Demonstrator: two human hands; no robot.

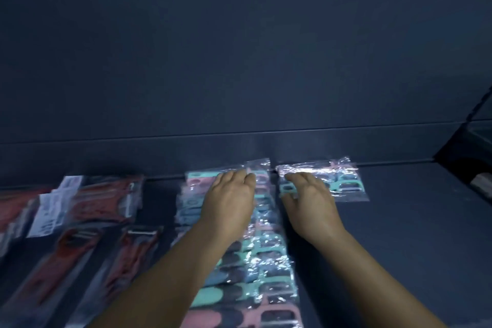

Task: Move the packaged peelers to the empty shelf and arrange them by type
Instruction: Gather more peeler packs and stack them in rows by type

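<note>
Shelf (399, 234), dark. Red peelers (101, 202) at left; pastel peelers (266, 255) in a central row. Left hand (229, 197) flat, fingers relaxed, on that row. Right hand (308, 200) likewise flat on a separate pack (343, 181) just beside it.

The shelf (399, 234) is seen as a smooth, matt dark blue surface, seemingly painted metal, and the back panel (239, 48) is finished the same way. The pastel peelers (266, 261) are wrapped in thin clear plastic film, glossy and crinkled, by which bright glints are thrown. A separate packet (343, 181) at the back is sealed in the same shiny film. Beneath the wrap, matt mint, pink and blue plastic is shown. The red peelers (87, 242) are also bagged in clear plastic (duller in the blur), with metal-looking blades and white paper labels (53, 210).
</note>
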